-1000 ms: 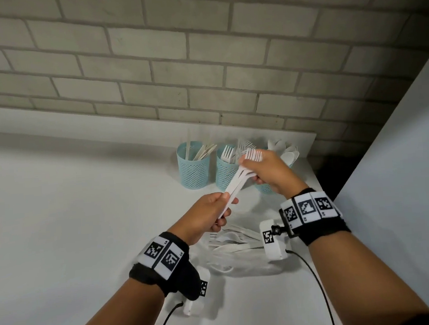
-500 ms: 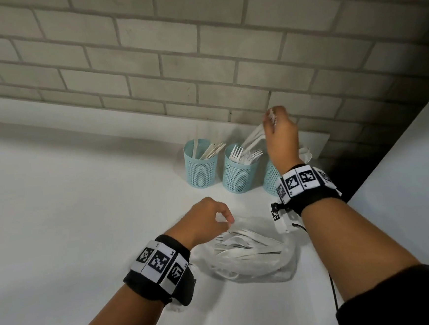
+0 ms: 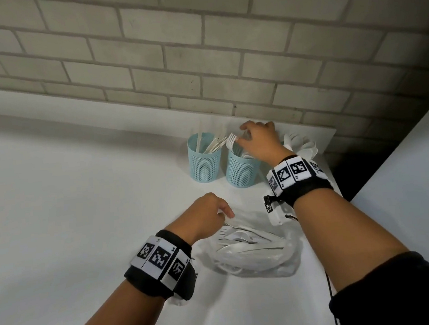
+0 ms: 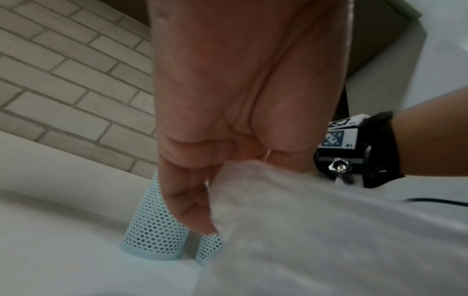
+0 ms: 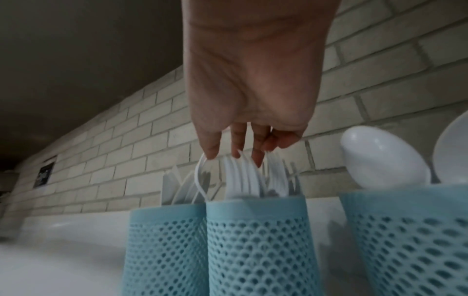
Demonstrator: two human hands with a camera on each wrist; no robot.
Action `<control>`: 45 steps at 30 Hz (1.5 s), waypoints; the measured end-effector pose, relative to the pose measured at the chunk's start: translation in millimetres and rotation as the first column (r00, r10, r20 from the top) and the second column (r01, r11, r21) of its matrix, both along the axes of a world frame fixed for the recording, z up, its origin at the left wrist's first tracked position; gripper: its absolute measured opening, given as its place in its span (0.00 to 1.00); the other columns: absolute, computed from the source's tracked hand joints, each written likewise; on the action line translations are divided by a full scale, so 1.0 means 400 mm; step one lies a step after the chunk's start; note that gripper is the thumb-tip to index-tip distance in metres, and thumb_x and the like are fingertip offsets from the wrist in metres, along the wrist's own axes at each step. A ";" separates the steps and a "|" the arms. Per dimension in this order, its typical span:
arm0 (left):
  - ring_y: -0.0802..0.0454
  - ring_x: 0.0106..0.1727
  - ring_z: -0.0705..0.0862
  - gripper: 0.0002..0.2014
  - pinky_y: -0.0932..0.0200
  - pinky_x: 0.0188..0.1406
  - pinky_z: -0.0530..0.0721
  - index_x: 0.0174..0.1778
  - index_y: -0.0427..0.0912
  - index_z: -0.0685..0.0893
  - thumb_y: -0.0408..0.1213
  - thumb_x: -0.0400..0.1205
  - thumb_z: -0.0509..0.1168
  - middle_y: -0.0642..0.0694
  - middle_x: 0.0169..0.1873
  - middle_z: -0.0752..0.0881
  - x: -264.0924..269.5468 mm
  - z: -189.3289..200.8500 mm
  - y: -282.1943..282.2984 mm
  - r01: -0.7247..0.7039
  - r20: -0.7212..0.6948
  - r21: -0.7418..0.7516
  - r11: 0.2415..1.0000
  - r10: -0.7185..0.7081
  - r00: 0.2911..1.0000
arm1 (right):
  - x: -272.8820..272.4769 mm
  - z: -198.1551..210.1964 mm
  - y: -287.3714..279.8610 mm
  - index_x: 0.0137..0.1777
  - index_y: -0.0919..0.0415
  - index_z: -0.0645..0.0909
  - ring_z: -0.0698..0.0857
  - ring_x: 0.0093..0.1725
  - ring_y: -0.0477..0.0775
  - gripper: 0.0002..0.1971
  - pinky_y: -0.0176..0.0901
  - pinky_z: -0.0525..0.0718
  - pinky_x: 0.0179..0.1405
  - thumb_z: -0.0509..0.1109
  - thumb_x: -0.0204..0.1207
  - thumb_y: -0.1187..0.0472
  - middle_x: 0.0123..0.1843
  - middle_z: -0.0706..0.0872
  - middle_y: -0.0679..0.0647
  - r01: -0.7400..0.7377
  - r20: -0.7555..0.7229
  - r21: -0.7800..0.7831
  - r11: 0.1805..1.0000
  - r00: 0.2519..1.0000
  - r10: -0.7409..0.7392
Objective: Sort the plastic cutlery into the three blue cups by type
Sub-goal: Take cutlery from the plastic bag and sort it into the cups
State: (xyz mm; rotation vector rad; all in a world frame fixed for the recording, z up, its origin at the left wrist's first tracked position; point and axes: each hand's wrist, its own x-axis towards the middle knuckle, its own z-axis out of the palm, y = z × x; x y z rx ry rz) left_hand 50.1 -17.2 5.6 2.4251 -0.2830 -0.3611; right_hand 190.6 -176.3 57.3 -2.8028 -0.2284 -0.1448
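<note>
Three blue mesh cups stand by the wall. The left cup [image 3: 204, 163] [image 5: 162, 250] holds knives and the middle cup [image 3: 241, 173] [image 5: 255, 250] holds forks. My right wrist mostly hides the right cup [image 5: 410, 240], which holds spoons [image 3: 303, 146]. My right hand [image 3: 254, 140] [image 5: 233, 158] reaches down over the middle cup, its thumb and fingertips pinching the heads of the white forks [image 5: 243, 176] standing in it. My left hand [image 3: 210, 210] [image 4: 202, 218] has curled fingers holding the near edge of a clear plastic bag [image 3: 259, 256] [image 4: 316, 230] of white cutlery.
Everything sits on a white counter [image 3: 72, 224] against a grey brick wall [image 3: 200, 61]. A white panel [image 3: 414, 172] rises at the right, with a dark gap [image 3: 345, 175] beside it. A black cable [image 3: 330, 289] trails by my right forearm.
My right hand took the forks from my left hand, lifted them above the cups and lowered them into the middle cup. My left hand dropped to the bag.
</note>
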 end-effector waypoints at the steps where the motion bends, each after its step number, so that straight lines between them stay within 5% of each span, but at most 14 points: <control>1: 0.46 0.69 0.72 0.15 0.55 0.68 0.71 0.56 0.49 0.87 0.31 0.82 0.58 0.46 0.65 0.76 0.001 -0.004 -0.005 0.013 0.036 0.048 0.999 -0.015 0.999 | -0.014 0.009 -0.005 0.67 0.55 0.76 0.68 0.68 0.62 0.18 0.50 0.69 0.62 0.63 0.79 0.52 0.65 0.81 0.58 -0.002 0.078 0.088 0.996 0.997 -0.005; 4: 0.44 0.71 0.66 0.14 0.49 0.71 0.69 0.61 0.51 0.84 0.37 0.82 0.61 0.47 0.67 0.72 0.000 -0.008 -0.019 0.003 0.111 0.166 0.986 -0.022 0.994 | -0.082 0.043 -0.024 0.53 0.61 0.84 0.79 0.52 0.52 0.08 0.40 0.76 0.49 0.65 0.77 0.63 0.50 0.87 0.56 -0.088 0.238 0.398 0.913 0.971 -0.010; 6: 0.44 0.69 0.70 0.15 0.51 0.70 0.71 0.63 0.51 0.83 0.37 0.81 0.63 0.44 0.66 0.72 -0.002 -0.011 -0.021 0.000 0.109 0.166 0.986 -0.018 0.994 | -0.146 0.068 -0.040 0.46 0.63 0.85 0.80 0.39 0.45 0.05 0.31 0.77 0.41 0.67 0.76 0.66 0.40 0.86 0.51 -0.118 0.130 0.500 0.858 0.990 0.060; 9: 0.46 0.60 0.79 0.13 0.61 0.59 0.75 0.58 0.48 0.84 0.31 0.80 0.62 0.43 0.61 0.75 -0.010 -0.004 -0.021 -0.025 0.107 0.090 0.996 0.015 0.994 | -0.238 0.077 -0.063 0.44 0.62 0.86 0.82 0.32 0.38 0.04 0.28 0.78 0.33 0.69 0.75 0.67 0.34 0.87 0.47 -0.146 -0.325 0.339 0.930 0.909 0.261; 12: 0.50 0.51 0.79 0.12 0.65 0.47 0.71 0.45 0.44 0.83 0.24 0.79 0.58 0.43 0.54 0.82 -0.016 0.007 -0.024 -0.129 0.148 -0.027 0.991 0.132 0.980 | -0.292 0.030 -0.059 0.48 0.59 0.87 0.84 0.37 0.44 0.06 0.33 0.83 0.39 0.72 0.73 0.64 0.44 0.90 0.53 -0.211 -0.592 0.104 0.972 0.772 0.231; 15: 0.47 0.52 0.83 0.17 0.65 0.47 0.73 0.37 0.46 0.83 0.21 0.78 0.55 0.43 0.49 0.86 -0.019 0.010 -0.028 -0.165 0.143 -0.083 0.983 0.176 0.974 | -0.329 -0.034 -0.036 0.58 0.59 0.84 0.83 0.46 0.48 0.16 0.38 0.81 0.47 0.76 0.70 0.59 0.53 0.86 0.52 -0.233 -0.564 -0.077 0.969 0.812 0.151; 17: 0.47 0.56 0.83 0.19 0.65 0.51 0.74 0.41 0.44 0.88 0.21 0.79 0.53 0.42 0.53 0.86 -0.022 0.004 -0.030 -0.156 0.138 -0.058 0.986 0.163 0.977 | -0.355 -0.071 -0.024 0.61 0.61 0.81 0.83 0.55 0.54 0.20 0.44 0.81 0.56 0.75 0.69 0.58 0.58 0.83 0.53 -0.221 -0.514 -0.131 0.967 0.849 0.124; 21: 0.48 0.64 0.81 0.20 0.65 0.60 0.72 0.56 0.40 0.87 0.22 0.80 0.52 0.43 0.62 0.84 -0.025 -0.007 -0.034 -0.151 0.146 -0.072 0.986 0.160 0.976 | -0.401 -0.098 -0.003 0.43 0.59 0.76 0.80 0.47 0.55 0.07 0.40 0.75 0.36 0.70 0.72 0.57 0.46 0.81 0.53 -0.223 -0.458 -0.164 0.961 0.880 0.126; 23: 0.48 0.66 0.79 0.19 0.64 0.64 0.71 0.60 0.38 0.85 0.23 0.81 0.52 0.43 0.64 0.83 -0.026 -0.008 -0.036 -0.176 0.164 -0.112 0.978 0.193 0.967 | -0.412 -0.098 0.005 0.39 0.58 0.74 0.79 0.44 0.55 0.10 0.38 0.72 0.34 0.71 0.72 0.54 0.44 0.81 0.53 -0.243 -0.443 -0.166 0.956 0.884 0.148; 27: 0.49 0.67 0.79 0.17 0.65 0.64 0.71 0.62 0.38 0.83 0.25 0.82 0.54 0.44 0.65 0.83 -0.030 -0.010 -0.039 -0.183 0.175 -0.176 0.967 0.213 0.961 | -0.416 -0.108 0.010 0.55 0.62 0.79 0.83 0.50 0.59 0.18 0.44 0.77 0.46 0.68 0.75 0.48 0.57 0.83 0.59 -0.314 -0.486 -0.198 0.929 0.854 0.185; 34: 0.51 0.67 0.79 0.17 0.62 0.68 0.73 0.64 0.38 0.83 0.25 0.82 0.56 0.45 0.65 0.82 -0.032 -0.004 -0.039 -0.141 0.181 -0.265 0.954 0.193 0.964 | -0.449 -0.125 0.044 0.61 0.66 0.77 0.82 0.56 0.63 0.18 0.47 0.75 0.46 0.65 0.77 0.54 0.69 0.71 0.65 -0.340 -0.360 -0.362 0.868 0.910 0.206; 41: 0.52 0.66 0.79 0.17 0.66 0.65 0.72 0.62 0.40 0.84 0.25 0.83 0.56 0.46 0.64 0.83 -0.026 -0.001 -0.025 -0.156 0.170 -0.274 0.949 0.208 0.963 | -0.434 -0.124 0.017 0.57 0.60 0.79 0.81 0.52 0.60 0.15 0.41 0.70 0.41 0.69 0.75 0.52 0.54 0.82 0.58 -0.303 -0.288 -0.201 0.932 0.927 0.239; 43: 0.52 0.66 0.79 0.16 0.66 0.64 0.72 0.61 0.40 0.84 0.25 0.83 0.56 0.46 0.64 0.83 -0.027 0.001 -0.022 -0.153 0.161 -0.281 0.947 0.204 0.966 | -0.425 -0.118 0.002 0.44 0.59 0.79 0.78 0.42 0.56 0.11 0.42 0.68 0.34 0.71 0.74 0.51 0.40 0.80 0.53 -0.289 -0.300 -0.119 0.950 0.923 0.242; 45: 0.52 0.67 0.79 0.16 0.67 0.64 0.71 0.61 0.41 0.84 0.25 0.83 0.56 0.46 0.64 0.83 -0.030 0.004 -0.020 -0.144 0.157 -0.278 0.950 0.193 0.968 | -0.416 -0.114 -0.011 0.31 0.58 0.71 0.73 0.33 0.51 0.17 0.41 0.65 0.27 0.75 0.70 0.51 0.30 0.74 0.50 -0.251 -0.324 -0.043 0.967 0.919 0.224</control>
